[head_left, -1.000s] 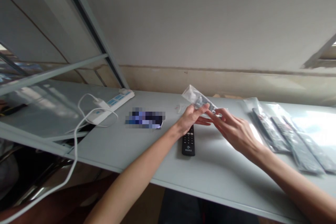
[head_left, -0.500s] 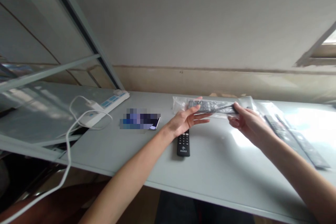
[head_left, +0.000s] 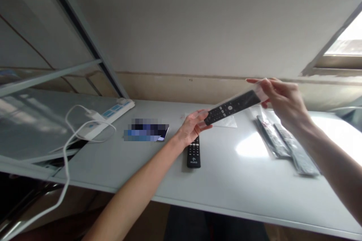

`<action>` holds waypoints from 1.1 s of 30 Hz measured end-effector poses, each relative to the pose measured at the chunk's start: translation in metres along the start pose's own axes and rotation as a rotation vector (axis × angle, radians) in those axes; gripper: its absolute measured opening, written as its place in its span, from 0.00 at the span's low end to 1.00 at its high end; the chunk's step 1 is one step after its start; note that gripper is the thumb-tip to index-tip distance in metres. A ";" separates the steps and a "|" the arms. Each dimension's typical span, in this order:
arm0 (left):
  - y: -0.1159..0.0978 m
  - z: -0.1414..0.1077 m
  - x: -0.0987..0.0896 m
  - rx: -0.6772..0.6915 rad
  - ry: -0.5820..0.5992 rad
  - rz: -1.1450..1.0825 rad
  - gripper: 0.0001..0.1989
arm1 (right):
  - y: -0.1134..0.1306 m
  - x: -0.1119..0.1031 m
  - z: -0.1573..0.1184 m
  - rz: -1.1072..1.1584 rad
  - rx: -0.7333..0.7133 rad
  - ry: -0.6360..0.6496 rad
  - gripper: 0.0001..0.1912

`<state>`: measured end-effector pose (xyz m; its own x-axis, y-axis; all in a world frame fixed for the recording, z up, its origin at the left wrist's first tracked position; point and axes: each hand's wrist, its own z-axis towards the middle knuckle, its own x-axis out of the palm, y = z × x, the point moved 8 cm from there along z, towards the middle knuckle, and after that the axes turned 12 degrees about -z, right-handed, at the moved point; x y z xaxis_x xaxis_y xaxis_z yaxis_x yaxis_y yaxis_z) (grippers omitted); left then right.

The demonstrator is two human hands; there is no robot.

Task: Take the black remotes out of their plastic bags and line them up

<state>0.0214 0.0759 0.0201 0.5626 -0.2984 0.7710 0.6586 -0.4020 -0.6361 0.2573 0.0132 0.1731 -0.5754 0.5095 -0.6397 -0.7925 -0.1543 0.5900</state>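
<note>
Bagged remote point(head_left: 233, 108) held tilted above table point(head_left: 226, 180), lower end pinched in left hand point(head_left: 190, 128), raised end gripped by right hand point(head_left: 287, 99). Loose remote point(head_left: 194, 156) seen below left hand. For any shift, both ends probably best kept supported.

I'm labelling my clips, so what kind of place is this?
Probably a dormitory or simple workroom: a metal frame beside a long grey desk, and a power strip on the desk.
</note>
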 end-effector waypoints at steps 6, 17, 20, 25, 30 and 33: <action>0.013 -0.014 0.027 -0.190 0.284 0.220 0.29 | 0.018 -0.017 0.025 0.133 -0.062 -0.042 0.23; 0.006 -0.016 0.022 -0.133 0.185 0.315 0.31 | -0.149 -0.052 0.010 0.360 0.583 -0.454 0.21; 0.005 -0.019 0.032 -0.111 0.257 0.313 0.40 | -0.165 -0.008 -0.013 0.447 0.591 -0.230 0.18; 0.017 -0.022 0.040 -0.143 0.298 0.266 0.39 | -0.159 0.063 -0.058 0.599 0.633 0.011 0.20; 0.017 -0.020 0.036 -0.058 0.196 0.297 0.27 | -0.145 0.084 -0.073 0.793 0.620 -0.005 0.25; 0.010 -0.018 0.036 0.037 0.182 0.347 0.30 | -0.148 0.087 -0.075 0.838 0.641 -0.024 0.23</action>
<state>0.0393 0.0460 0.0420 0.6589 -0.5614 0.5007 0.4645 -0.2199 -0.8578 0.3090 0.0169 -0.0068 -0.8800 0.4645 0.0990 0.1158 0.0078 0.9932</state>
